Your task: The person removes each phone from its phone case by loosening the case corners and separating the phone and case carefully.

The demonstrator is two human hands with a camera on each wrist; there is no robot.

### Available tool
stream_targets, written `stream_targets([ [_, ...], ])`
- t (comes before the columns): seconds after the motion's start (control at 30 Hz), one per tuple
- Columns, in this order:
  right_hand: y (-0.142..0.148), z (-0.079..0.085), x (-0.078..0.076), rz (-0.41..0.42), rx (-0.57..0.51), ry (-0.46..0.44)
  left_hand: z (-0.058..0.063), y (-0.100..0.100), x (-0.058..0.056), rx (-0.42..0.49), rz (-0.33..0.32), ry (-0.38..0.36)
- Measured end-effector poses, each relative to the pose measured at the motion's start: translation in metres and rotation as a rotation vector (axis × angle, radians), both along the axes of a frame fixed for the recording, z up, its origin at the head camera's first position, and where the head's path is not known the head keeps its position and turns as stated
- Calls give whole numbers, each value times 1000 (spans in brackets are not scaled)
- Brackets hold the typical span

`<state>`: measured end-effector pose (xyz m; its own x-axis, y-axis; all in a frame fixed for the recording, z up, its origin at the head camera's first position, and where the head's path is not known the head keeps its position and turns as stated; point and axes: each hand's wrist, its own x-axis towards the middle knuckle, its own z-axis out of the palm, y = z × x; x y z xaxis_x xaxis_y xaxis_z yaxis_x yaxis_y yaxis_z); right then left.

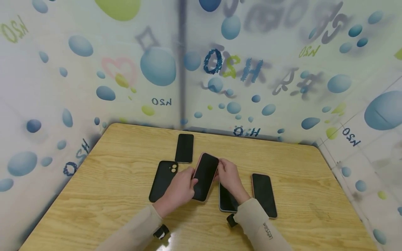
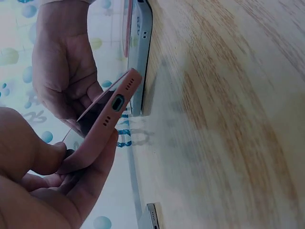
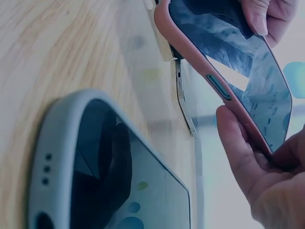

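Both hands hold a phone in a pink case [image 1: 207, 174] above the table, its dark screen facing up and tilted. My left hand [image 1: 179, 190] grips its lower left side, thumb over the screen edge and fingers beneath. At the upper right corner, my right hand [image 1: 230, 176] pinches the case between thumb and fingers. The left wrist view shows the pink bottom edge [image 2: 102, 129] with its charging port cutout. In the right wrist view, a green-grey side button [image 3: 218, 87] shows through the case. Below my right hand lies a phone in a pale blue-grey case [image 1: 226, 198], partly hidden.
A black phone case [image 1: 163, 179] with two camera holes lies left, partly behind the left hand. Behind it lies a dark-screened phone [image 1: 184, 148]. Another phone with a pinkish edge [image 1: 263, 195] lies right. The wooden table [image 1: 103, 167] meets a bubble-printed curtain [image 1: 267, 87] behind.
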<state>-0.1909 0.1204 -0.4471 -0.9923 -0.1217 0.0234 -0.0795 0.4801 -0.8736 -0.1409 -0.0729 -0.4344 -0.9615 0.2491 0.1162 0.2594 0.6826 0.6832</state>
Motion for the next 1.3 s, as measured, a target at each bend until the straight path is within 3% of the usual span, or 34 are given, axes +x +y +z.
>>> stream_targets([
  [0.23, 1, -3, -1, 5, -133, -23, -2, -3, -2, -18, 27, 52],
  [0.43, 1, 0, 0, 40, -230, -67, -3, -5, -3, 20, 27, 82],
  [0.8, 6, -2, -2, 99, -321, -98, -3, -6, -2, 53, 34, 22],
  [0.97, 6, 1, -2, 90, -337, -107, 0, -6, 0, 85, 32, 21],
  [1.17, 7, 1, -5, 83, -435, -162, 4, -7, -1, 106, 5, 30],
  [1.3, 8, 1, -6, 104, -450, -184, 3, -10, -4, 170, 2, -32],
])
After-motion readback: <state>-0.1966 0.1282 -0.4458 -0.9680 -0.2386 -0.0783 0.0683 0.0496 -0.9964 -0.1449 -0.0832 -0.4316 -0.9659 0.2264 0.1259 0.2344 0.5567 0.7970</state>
